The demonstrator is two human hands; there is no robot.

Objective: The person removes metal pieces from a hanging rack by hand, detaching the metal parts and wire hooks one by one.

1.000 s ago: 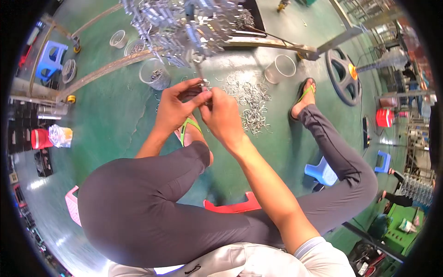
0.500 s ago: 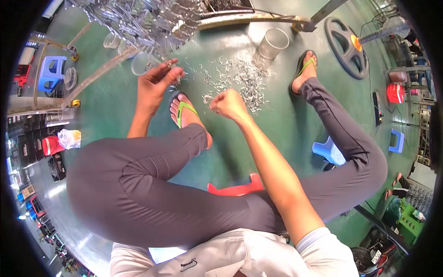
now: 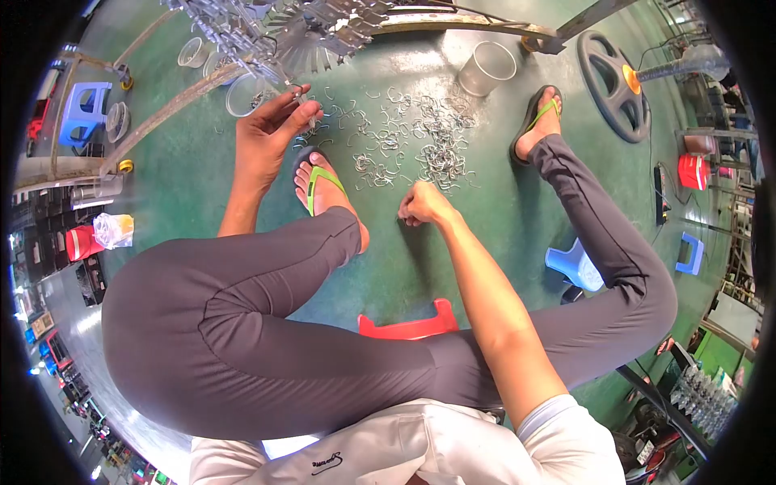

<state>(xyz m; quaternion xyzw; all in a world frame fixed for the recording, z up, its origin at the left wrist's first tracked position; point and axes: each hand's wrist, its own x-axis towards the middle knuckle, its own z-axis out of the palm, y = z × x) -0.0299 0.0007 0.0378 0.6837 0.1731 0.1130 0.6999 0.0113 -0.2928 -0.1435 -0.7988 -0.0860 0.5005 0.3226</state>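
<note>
My left hand (image 3: 271, 137) pinches a small shiny metal piece (image 3: 313, 121) between thumb and fingers, just beneath a hanging cluster of silvery metal parts (image 3: 319, 36). My right hand (image 3: 427, 204) is closed in the air, its fingers curled together; whatever they may hold is hidden. Beyond it, a loose pile of small curved metal hooks (image 3: 443, 145) lies scattered on the green floor. A clear plastic tub (image 3: 249, 95) with small pieces inside stands behind my left hand.
A translucent bucket (image 3: 487, 69) stands behind the hooks, near a metal frame bar (image 3: 469, 23). A dark handwheel (image 3: 612, 85) is at the upper right. Below my hands is a red stool (image 3: 408, 327). Blue stools (image 3: 575, 265) stand to the sides. My sandaled feet flank the hooks.
My right hand has moved back from the hooks, toward me and a little right. My left hand stays near the same spot, while the hanging metal parts look shifted and turned.
</note>
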